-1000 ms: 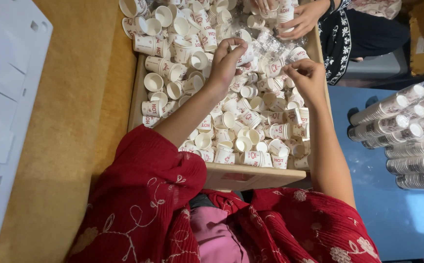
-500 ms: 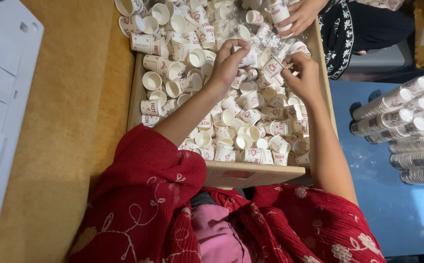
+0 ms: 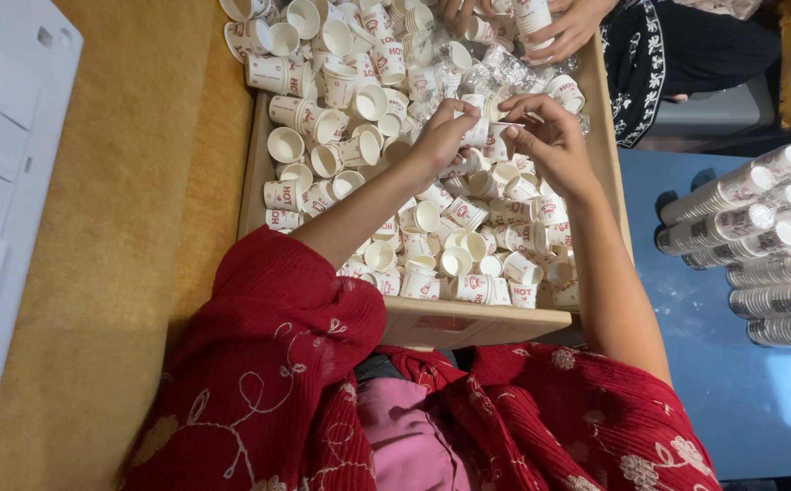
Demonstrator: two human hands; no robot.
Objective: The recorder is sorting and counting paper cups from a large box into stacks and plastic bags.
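Item: small paper cup (image 3: 479, 133), white with red print, held above the middle of the wooden tray (image 3: 468, 323). My left hand (image 3: 441, 136) pinches it between thumb and fingertips, closed on its wall. My right hand (image 3: 550, 141) meets it from the other side, fingers narrowed at the rim; whether it grips the same cup or a second one nested against it, I cannot tell.

Handling, as I judge it: very light, thin-walled, easily crushed. Stiffest at the rolled rim and the base, so hold there and press gently on the sides. The surface looks dry and unlikely to slip.

Surroundings: loose cups (image 3: 359, 118) of the same kind fill the tray in a jumble, some on their sides, some mouth up. Crumpled clear plastic wrap (image 3: 505, 73) lies among them toward the far end. Another person's hands (image 3: 555, 27) work at the far edge, holding a cup. To my right, on a blue surface (image 3: 714, 382), lie sleeves of stacked cups (image 3: 759, 236), well apart from the tray. To my left, white sheets (image 3: 5, 136) rest on a tan tabletop (image 3: 141, 273).
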